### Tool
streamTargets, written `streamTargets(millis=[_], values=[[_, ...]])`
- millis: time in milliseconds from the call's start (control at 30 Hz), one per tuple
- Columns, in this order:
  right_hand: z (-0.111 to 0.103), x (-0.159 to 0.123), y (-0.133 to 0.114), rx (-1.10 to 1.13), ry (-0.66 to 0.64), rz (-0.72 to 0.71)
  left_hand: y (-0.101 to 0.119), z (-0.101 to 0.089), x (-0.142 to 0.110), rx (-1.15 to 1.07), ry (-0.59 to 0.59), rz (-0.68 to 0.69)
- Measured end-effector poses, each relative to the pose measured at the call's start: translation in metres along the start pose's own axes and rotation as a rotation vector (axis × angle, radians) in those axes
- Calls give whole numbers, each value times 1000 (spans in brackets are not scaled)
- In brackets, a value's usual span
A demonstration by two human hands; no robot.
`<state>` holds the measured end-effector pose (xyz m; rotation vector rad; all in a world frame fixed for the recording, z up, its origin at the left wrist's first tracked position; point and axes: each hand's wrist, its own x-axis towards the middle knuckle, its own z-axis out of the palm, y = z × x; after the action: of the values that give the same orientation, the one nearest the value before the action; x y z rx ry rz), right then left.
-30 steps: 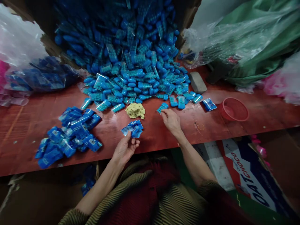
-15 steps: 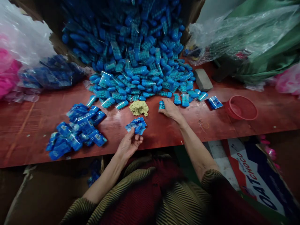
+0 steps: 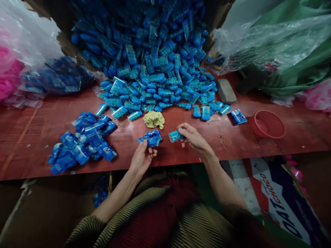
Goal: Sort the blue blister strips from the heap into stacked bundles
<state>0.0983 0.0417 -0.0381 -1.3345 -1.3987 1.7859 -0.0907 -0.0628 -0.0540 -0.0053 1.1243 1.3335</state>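
Observation:
Between thumb and fingers, my left hand (image 3: 142,156) pinches several printed blue wrappers (image 3: 152,137) just above the red table. My right hand (image 3: 192,137) grips a small clear container of blue beads (image 3: 176,136), its clear end pointing left toward the wrappers. The two held things are a short gap apart. Behind them lies a crumpled yellow-green lump (image 3: 154,119). A big heap of similar blue bead containers (image 3: 150,86) spills forward out of a torn carton. Left of my left hand is a pile of blue packets (image 3: 85,141).
On the right stand a red plastic basket (image 3: 267,124), a lone blue packet (image 3: 238,117) and a grey block (image 3: 226,91). Plastic bags (image 3: 57,75) line the back left; green sacking (image 3: 287,51) is at the back right. A printed carton (image 3: 276,196) sits below the table edge.
My right hand has lifted the bead container from near the heap and drawn it toward me, turning it sideways. My left hand stays almost in place with the wrappers.

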Motion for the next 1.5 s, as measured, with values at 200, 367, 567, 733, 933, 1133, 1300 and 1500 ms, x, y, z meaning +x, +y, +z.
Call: streamTargets(millis=[200,367,567,733,933,1133,1300,1500], values=[[26,-20,-6,106,-102,-16,-3,3,-4,80,-49,119],[32,-18,-3,101,-111,-32,-3,3,-5,143,-62,224],[27,-26,-1,218,-279,-76,-2,-2,-3,161,-54,265],[30,-30,9,299,-205,-106,0,-5,-2,155,-63,287],[44,-36,18,330,-119,-105,-1,-3,-4,150,-36,338],[58,-37,37,225,-25,-196,0,5,-6,97,24,256],[72,-39,48,-270,158,-651,3,8,-7,62,-24,91],[75,-35,46,-336,112,-659,12,9,-1,70,-45,-83]])
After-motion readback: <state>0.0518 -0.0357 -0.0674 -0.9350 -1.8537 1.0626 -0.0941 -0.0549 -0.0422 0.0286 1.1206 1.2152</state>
